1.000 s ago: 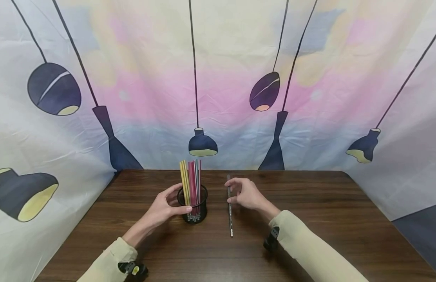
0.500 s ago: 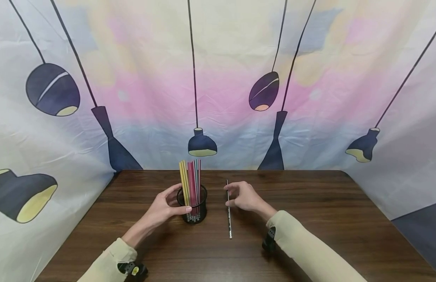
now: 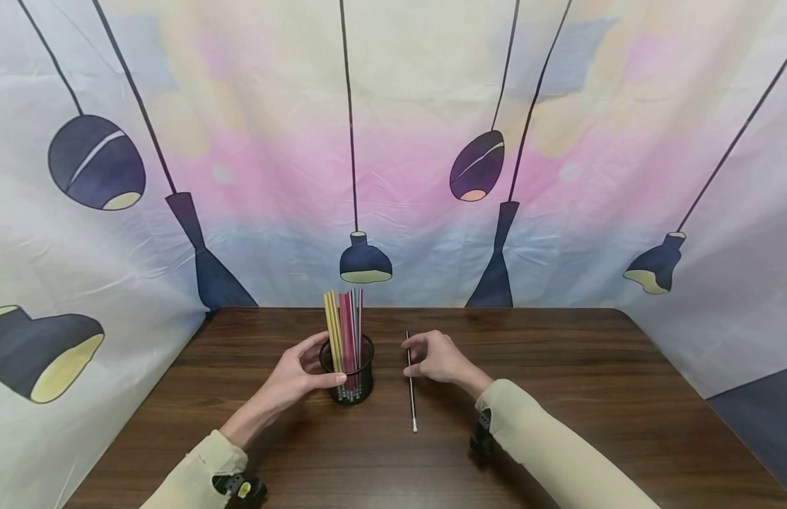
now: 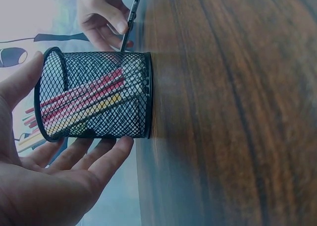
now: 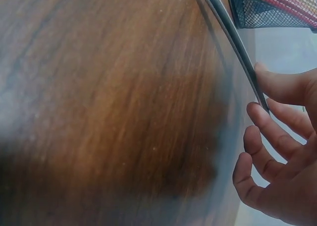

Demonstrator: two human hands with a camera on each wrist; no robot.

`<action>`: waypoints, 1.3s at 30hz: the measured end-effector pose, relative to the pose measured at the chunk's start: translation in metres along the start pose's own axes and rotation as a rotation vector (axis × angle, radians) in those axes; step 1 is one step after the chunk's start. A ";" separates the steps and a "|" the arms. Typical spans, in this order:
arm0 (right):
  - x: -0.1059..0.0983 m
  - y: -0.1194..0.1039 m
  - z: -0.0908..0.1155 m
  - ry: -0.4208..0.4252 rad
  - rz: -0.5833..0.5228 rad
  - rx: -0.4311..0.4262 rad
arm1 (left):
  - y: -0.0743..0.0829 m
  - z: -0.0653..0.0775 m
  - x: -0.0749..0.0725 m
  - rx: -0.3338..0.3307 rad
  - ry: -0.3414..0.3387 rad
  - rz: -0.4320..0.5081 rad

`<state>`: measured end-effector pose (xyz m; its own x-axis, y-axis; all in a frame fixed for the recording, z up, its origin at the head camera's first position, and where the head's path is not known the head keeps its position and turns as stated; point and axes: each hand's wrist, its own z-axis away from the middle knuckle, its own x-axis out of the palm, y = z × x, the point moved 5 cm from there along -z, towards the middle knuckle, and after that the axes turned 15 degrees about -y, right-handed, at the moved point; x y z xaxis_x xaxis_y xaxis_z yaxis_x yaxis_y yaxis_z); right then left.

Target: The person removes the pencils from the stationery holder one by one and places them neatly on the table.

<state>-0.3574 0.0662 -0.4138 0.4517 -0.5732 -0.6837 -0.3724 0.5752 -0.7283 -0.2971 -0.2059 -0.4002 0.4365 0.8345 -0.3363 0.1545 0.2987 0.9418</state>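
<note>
A black mesh pencil cup (image 3: pixel 361 382) stands upright on the wooden table, seen side-on in the left wrist view. Yellow, pink and bluish pencils (image 3: pixel 347 329) lean in it, eraser ends down. My left hand (image 3: pixel 298 371) holds the cup from its left, thumb at the near rim and fingers round the far side. Right of the cup, my right hand (image 3: pixel 439 359) pinches a dark pencil (image 3: pixel 412 403) between thumb and fingers. That pencil's eraser end points toward me; in the right wrist view its dark shaft (image 5: pixel 233 35) runs up from the fingertips.
The dark wooden table (image 3: pixel 533 346) reaches back to a hanging cloth (image 3: pixel 418 162) printed with lamps. Black wrist cameras (image 3: pixel 239 488) are strapped at both light sleeves.
My right hand has shifted slightly left and nearer to me with the dark pencil, which has also turned about its length. The left hand and cup stay put.
</note>
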 end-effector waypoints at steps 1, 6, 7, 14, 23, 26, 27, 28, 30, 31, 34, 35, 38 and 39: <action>0.001 0.000 -0.001 -0.003 0.001 0.003 | 0.000 0.000 0.000 0.000 0.001 -0.001; 0.004 0.003 -0.003 -0.014 0.020 0.009 | 0.000 0.001 0.000 0.000 0.003 0.000; 0.004 0.003 -0.004 -0.014 0.027 0.009 | 0.000 0.001 0.001 0.000 0.003 -0.002; 0.008 0.002 -0.004 -0.031 0.049 0.045 | 0.001 0.000 0.001 0.005 -0.002 0.002; 0.009 0.004 -0.003 -0.045 0.040 0.085 | 0.000 0.000 0.002 0.003 -0.003 0.010; 0.008 0.004 -0.002 -0.059 0.028 0.085 | 0.000 0.000 0.002 0.005 0.002 0.008; 0.008 0.004 -0.002 -0.063 0.025 0.083 | 0.000 0.000 0.002 0.005 0.001 0.007; 0.007 0.004 -0.002 -0.065 0.024 0.080 | 0.000 0.000 0.002 0.006 0.002 0.008; 0.007 0.003 -0.001 -0.069 0.017 0.077 | 0.000 0.000 0.002 0.008 0.003 0.009; 0.007 0.004 -0.001 -0.070 0.015 0.076 | 0.001 0.000 0.002 0.009 0.002 0.010; 0.006 0.004 0.000 -0.069 0.006 0.075 | 0.001 0.000 0.002 0.011 0.000 0.015; 0.006 0.004 -0.001 -0.069 0.003 0.076 | 0.001 0.000 0.002 0.012 0.000 0.016; 0.006 0.004 -0.001 -0.068 -0.002 0.081 | 0.000 0.000 0.002 0.013 -0.003 0.017; 0.006 0.005 -0.001 -0.070 -0.003 0.085 | 0.000 0.000 0.002 0.013 -0.003 0.015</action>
<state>-0.3575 0.0643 -0.4217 0.5088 -0.5346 -0.6748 -0.3025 0.6228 -0.7215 -0.2961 -0.2047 -0.4006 0.4415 0.8375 -0.3220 0.1591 0.2801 0.9467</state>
